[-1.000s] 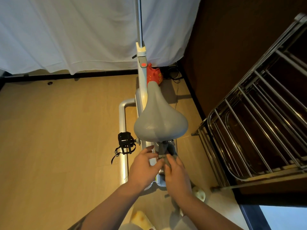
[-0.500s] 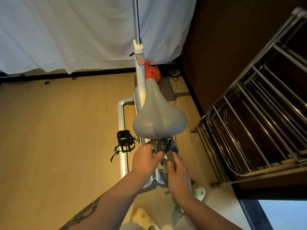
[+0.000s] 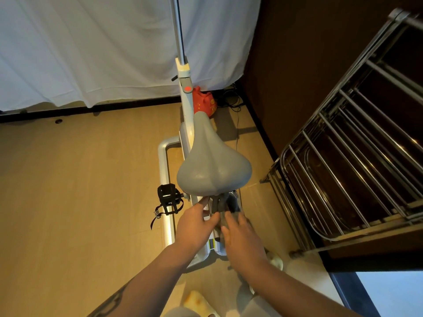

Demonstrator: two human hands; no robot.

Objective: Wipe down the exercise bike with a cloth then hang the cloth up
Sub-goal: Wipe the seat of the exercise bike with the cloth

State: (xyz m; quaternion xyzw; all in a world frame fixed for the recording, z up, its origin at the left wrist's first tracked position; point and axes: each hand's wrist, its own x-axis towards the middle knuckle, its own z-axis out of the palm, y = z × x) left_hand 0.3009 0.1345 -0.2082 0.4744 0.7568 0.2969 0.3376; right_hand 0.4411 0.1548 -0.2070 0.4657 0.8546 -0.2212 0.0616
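The white exercise bike stands on the wooden floor, seen from above, with its grey saddle in the middle of the view. A dark grey cloth is wrapped around the seat post just under the saddle's rear. My right hand presses on the cloth from behind. My left hand grips the post and cloth from the left, thumb toward the right hand. The post itself is mostly hidden by both hands.
A black pedal with a strap sticks out left of the bike. A metal drying rack leans at the right against a dark wall. A red bag and cables lie beyond the bike below a white curtain.
Both hands have stayed on the seat post below the saddle, shifting a little up and down with the cloth. The view has drifted slightly.
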